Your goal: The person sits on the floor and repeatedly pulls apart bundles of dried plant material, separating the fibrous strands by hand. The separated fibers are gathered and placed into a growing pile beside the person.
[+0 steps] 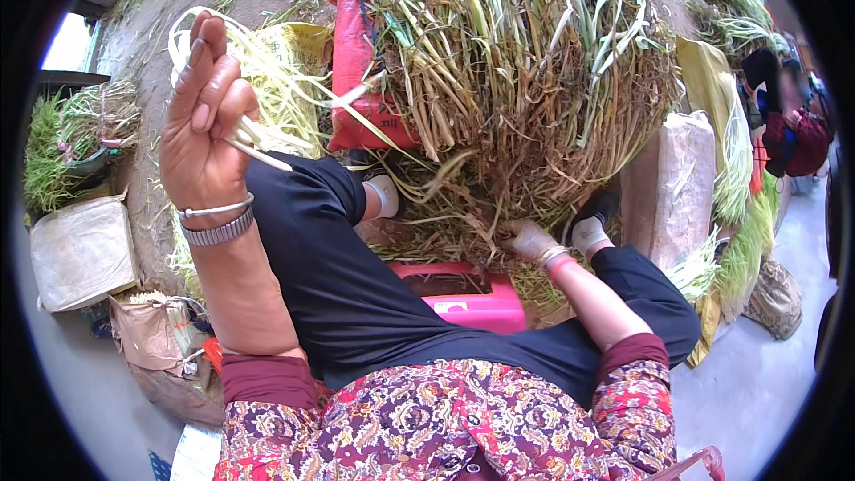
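My left hand (208,107), bare with a bangle and a metal watch band, is raised at the left. Its curled fingers grip several pale yellow-white shoots (270,145), whose long leaves trail behind it. My right hand (531,240), in a thin glove, is low between my feet, at the edge of withered leaf litter (461,214); whether its fingers hold any of it cannot be told. Beyond it lies a large heap of long-leaved plants (534,60) with brown, dried stalks and some green leaves.
A pink plastic stool (481,310) stands between my legs. A red package (351,53) and yellow sack (297,43) lie left of the heap; a wrapped block (681,180) and pale green shoots (735,180) lie right. A white-covered block (87,250) sits far left. Another person (798,137) is at far right.
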A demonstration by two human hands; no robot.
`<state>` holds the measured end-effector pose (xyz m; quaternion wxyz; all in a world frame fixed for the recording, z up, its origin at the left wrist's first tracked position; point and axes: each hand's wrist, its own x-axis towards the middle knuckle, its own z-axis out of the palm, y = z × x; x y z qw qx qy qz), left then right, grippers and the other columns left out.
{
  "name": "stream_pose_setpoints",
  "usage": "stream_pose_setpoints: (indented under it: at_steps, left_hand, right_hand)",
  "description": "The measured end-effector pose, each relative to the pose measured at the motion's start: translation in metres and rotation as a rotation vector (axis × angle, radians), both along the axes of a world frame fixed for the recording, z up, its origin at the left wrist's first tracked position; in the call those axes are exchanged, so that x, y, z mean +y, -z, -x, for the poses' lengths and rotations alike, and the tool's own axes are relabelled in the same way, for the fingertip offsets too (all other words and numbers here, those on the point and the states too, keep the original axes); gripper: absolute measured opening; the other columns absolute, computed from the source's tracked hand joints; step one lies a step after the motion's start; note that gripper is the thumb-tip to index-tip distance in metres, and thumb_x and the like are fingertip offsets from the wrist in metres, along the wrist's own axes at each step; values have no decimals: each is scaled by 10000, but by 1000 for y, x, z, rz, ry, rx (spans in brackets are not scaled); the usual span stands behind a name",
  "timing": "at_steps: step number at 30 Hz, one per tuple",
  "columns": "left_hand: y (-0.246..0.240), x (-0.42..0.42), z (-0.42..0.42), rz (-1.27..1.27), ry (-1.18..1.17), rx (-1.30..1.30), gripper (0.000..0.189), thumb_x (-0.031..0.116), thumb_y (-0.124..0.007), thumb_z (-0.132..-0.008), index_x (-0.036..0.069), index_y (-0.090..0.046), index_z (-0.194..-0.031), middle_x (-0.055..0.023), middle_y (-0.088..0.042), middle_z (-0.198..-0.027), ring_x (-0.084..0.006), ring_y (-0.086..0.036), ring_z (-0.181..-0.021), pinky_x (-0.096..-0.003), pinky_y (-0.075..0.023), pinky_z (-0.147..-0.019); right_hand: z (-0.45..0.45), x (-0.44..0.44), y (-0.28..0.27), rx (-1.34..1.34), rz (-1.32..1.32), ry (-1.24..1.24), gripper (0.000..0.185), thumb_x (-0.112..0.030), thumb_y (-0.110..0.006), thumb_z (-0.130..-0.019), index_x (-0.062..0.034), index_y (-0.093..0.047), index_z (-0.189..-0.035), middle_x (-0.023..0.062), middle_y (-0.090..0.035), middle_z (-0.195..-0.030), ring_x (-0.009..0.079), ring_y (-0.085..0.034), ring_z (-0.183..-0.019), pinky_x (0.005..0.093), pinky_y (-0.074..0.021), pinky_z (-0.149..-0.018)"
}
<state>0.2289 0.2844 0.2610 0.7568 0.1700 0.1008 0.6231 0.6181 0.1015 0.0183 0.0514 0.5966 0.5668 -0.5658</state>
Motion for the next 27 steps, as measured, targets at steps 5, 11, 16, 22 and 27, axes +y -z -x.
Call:
stream_pose_setpoints:
  at_steps: [5,11,16,22,27]
  left_hand:
    - [6,10,26,-109,-24,-52,214,73,-545,-949,-55,-575,-1117,-163,-656,-1097,-41,-351,-486,-180,-254,-410]
    - [14,-33,-60,103,34,423,326,76,-682,-854,57,-534,-1144,-44,-646,-875,-19,-423,-521,-174,-313,-417]
    - [38,-84,-132,151,523,772,243,70,-684,-822,60,-547,-1023,-79,-649,-779,-30,-396,-451,-192,-270,-378]
    - [74,-103,-151,-25,660,1057,258,261,-706,-868,54,-574,-949,-25,-630,-727,-46,-426,-447,-196,-316,-387]
    - [70,-91,-164,107,374,833,314,27,-727,-779,40,-536,-1028,-21,-603,-720,-60,-443,-426,-206,-306,-361]
  right_hand:
    - [-6,6,-100,386,52,425,175,-7,-562,-829,-11,-646,-984,-35,-614,-819,48,-556,-773,230,-471,-686]
    - [-4,-9,-156,524,-208,623,213,-34,-617,-842,-12,-650,-1051,-31,-639,-864,45,-564,-725,205,-476,-640]
    - [18,-25,-176,624,-301,629,247,-33,-673,-795,-4,-646,-1038,-8,-654,-874,59,-596,-731,209,-494,-621]
    - [26,-34,-184,679,-479,490,283,54,-638,-758,11,-646,-1039,39,-647,-992,103,-584,-933,266,-468,-846]
    - [39,-32,-173,500,-686,414,274,24,-643,-758,-3,-652,-1030,67,-655,-965,128,-601,-881,276,-479,-812]
